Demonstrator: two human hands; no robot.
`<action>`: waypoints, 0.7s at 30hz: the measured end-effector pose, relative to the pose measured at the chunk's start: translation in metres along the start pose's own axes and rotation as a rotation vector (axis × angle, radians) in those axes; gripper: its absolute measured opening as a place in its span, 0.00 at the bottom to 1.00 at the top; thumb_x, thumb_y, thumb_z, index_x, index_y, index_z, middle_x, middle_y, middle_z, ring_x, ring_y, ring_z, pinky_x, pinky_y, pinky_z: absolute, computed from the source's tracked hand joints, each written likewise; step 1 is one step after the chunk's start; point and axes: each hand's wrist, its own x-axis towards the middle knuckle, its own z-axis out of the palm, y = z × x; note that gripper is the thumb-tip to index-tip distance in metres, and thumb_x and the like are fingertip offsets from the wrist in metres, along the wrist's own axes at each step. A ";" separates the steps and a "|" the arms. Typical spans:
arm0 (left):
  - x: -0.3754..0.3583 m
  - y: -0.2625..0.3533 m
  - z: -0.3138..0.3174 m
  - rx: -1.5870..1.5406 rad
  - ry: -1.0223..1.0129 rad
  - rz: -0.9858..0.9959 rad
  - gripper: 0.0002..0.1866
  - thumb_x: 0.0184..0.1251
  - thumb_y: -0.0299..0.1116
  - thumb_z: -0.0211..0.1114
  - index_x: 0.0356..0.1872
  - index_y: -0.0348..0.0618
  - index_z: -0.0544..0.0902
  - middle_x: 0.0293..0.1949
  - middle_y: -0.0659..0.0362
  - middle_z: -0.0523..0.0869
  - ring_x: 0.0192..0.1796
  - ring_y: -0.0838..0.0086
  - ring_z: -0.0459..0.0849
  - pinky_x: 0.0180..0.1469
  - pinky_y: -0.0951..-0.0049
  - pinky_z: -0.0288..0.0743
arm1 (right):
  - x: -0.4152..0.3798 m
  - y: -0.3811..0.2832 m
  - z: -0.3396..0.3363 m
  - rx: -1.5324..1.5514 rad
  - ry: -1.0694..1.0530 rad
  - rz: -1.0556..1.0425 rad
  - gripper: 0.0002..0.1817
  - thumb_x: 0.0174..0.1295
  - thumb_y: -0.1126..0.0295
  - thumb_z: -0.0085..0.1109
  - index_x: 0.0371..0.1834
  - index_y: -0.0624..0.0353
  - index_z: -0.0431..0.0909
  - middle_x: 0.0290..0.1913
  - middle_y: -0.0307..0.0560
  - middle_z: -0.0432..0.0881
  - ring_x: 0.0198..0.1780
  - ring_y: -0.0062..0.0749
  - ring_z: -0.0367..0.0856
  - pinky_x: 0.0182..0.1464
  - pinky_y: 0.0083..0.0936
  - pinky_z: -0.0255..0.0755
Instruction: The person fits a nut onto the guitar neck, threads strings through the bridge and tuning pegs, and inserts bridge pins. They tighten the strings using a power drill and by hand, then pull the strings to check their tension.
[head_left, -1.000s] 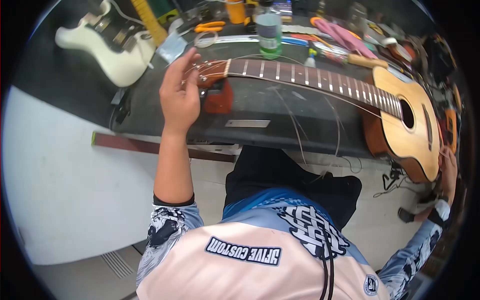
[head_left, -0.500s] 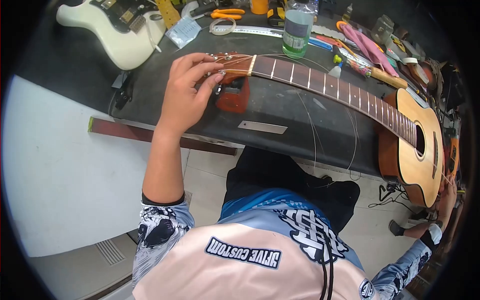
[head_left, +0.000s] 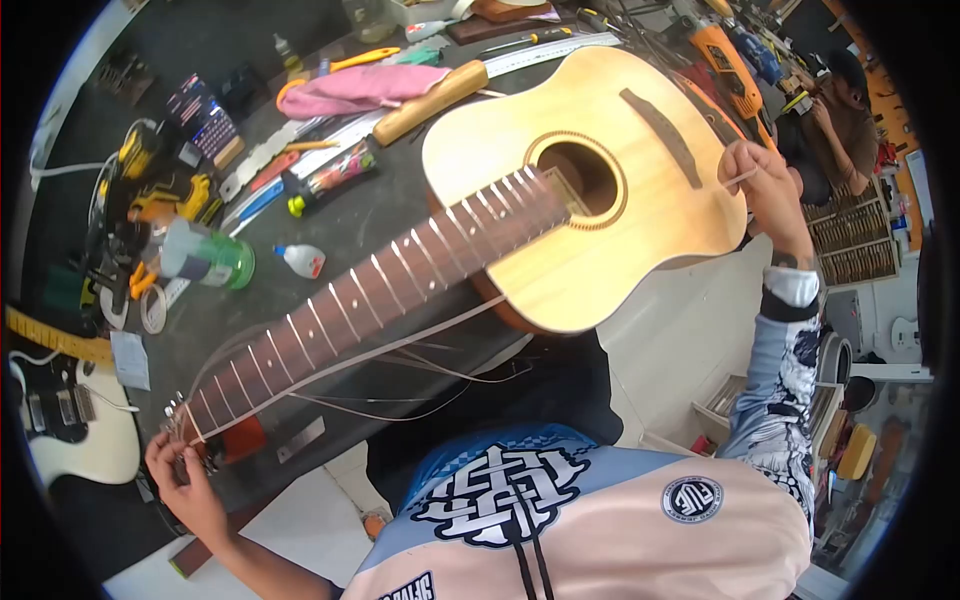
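An acoustic guitar (head_left: 640,235) with a pale top lies face up across the bench edge, its neck (head_left: 350,310) running down to the lower left. My left hand (head_left: 185,490) is closed at the headstock, thumb and fingers by the tuning pegs (head_left: 172,408). Beyond the bridge (head_left: 660,138), my right hand (head_left: 770,190) is raised over the lower end of the body, fingers closed on a thin pale strand (head_left: 740,180). Loose guitar strings (head_left: 400,400) trail beside the neck. A reddish block (head_left: 240,440) sits beneath the headstock end.
On the dark bench are a bottle of green liquid (head_left: 225,255), a small white dropper bottle (head_left: 300,260), a pink cloth (head_left: 365,90) and a metal plate (head_left: 302,440). A white electric guitar (head_left: 85,425) lies at left. Another person (head_left: 845,120) works at upper right.
The view has swung right toward the guitar body. My right hand has come up from beside the body to above its lower end. My left hand stays at the headstock.
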 end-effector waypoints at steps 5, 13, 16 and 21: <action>0.001 0.045 0.003 0.385 -0.009 0.031 0.15 0.72 0.27 0.68 0.57 0.37 0.81 0.65 0.49 0.77 0.70 0.57 0.74 0.74 0.58 0.64 | -0.008 -0.018 0.012 -0.025 0.014 0.143 0.26 0.83 0.52 0.48 0.31 0.62 0.76 0.30 0.36 0.76 0.34 0.20 0.72 0.41 0.20 0.67; 0.046 0.244 0.072 -0.031 -0.471 0.238 0.20 0.62 0.29 0.77 0.55 0.39 0.84 0.58 0.49 0.83 0.63 0.55 0.80 0.67 0.58 0.72 | -0.014 -0.053 0.011 0.110 0.073 0.400 0.21 0.83 0.58 0.49 0.34 0.61 0.79 0.29 0.35 0.78 0.33 0.19 0.74 0.40 0.20 0.69; 0.045 0.328 0.150 -0.206 -0.665 0.480 0.25 0.60 0.32 0.79 0.58 0.39 0.83 0.57 0.48 0.84 0.61 0.51 0.81 0.64 0.56 0.74 | -0.005 -0.061 0.018 0.048 0.034 0.376 0.22 0.83 0.58 0.48 0.35 0.63 0.80 0.27 0.36 0.78 0.32 0.21 0.75 0.37 0.23 0.71; 0.011 0.434 0.260 -0.227 -0.783 0.524 0.18 0.64 0.33 0.75 0.54 0.39 0.85 0.48 0.49 0.87 0.51 0.52 0.85 0.54 0.56 0.79 | 0.017 -0.045 0.015 0.067 -0.075 0.417 0.24 0.82 0.53 0.49 0.37 0.63 0.83 0.24 0.40 0.79 0.30 0.23 0.77 0.35 0.26 0.72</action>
